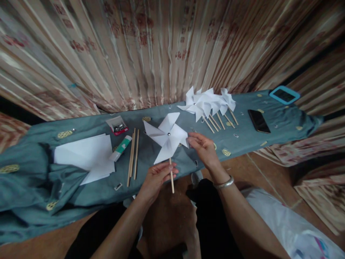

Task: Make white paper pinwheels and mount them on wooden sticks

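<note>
White paper pinwheel (176, 135) on a wooden stick, between left hand (156, 176) and right hand (205, 147), over the table's near edge.
Left to right: left of left hand, paper sheets (83, 154), glue stick (121, 148) (green label, print too small to read), red-and-white box (125, 131) of silver pins, loose sticks (136, 154); left hand clamped on the pinwheel's stick; blades spread, silver pin at centre; right hand, apart from left, touches a blade tip, cannot tell whether gripping; beyond it, several pinwheels (207, 102); farther right, dark phone (258, 121), blue-framed device (275, 94). Surface: grey-green cloth (242, 138), yellow motifs. Beyond hands: patterned curtain (161, 54); below, brown floor (258, 169).
</note>
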Available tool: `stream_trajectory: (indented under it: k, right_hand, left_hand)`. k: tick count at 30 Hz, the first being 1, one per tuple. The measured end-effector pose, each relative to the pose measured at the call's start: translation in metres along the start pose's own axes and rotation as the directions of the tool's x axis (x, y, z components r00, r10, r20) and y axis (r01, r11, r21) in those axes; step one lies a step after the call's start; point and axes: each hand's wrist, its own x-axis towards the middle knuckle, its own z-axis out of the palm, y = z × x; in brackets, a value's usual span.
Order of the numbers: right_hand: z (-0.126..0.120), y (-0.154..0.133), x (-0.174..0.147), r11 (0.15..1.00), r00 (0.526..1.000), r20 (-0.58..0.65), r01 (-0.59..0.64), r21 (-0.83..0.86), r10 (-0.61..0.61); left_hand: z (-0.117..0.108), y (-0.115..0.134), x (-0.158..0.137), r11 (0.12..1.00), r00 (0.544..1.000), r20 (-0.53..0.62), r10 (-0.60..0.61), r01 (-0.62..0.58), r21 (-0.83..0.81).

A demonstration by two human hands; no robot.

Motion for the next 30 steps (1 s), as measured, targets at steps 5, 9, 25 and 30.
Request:
stream_trajectory:
  k: [5, 9, 25, 30]
  right_hand:
    - [0.002, -0.004, -0.003, 0.997, 0.998, 0.01, -0.058, 0.04, 0.058]
    - [0.004, -0.009, -0.007, 0.993, 0.996, 0.025, -0.09, 0.076, 0.088]
    - [0.013, -0.019, -0.02, 0.976, 0.982, 0.12, -0.162, 0.147, 0.145]
    - [0.016, -0.02, -0.022, 0.97, 0.978, 0.14, -0.175, 0.166, 0.153]
  left_hand:
    - [0.0, 0.0, 0.001, 1.0, 1.0, -0.011, 0.002, -0.002, -0.02]
    - [0.0, 0.002, 0.0, 1.0, 1.0, -0.019, -0.005, 0.004, -0.027]
    - [0.0, 0.0, 0.003, 0.999, 0.999, -0.049, -0.008, 0.006, -0.036]
    - [0.001, 0.0, 0.003, 1.0, 0.999, -0.049, 0.005, -0.006, -0.019]
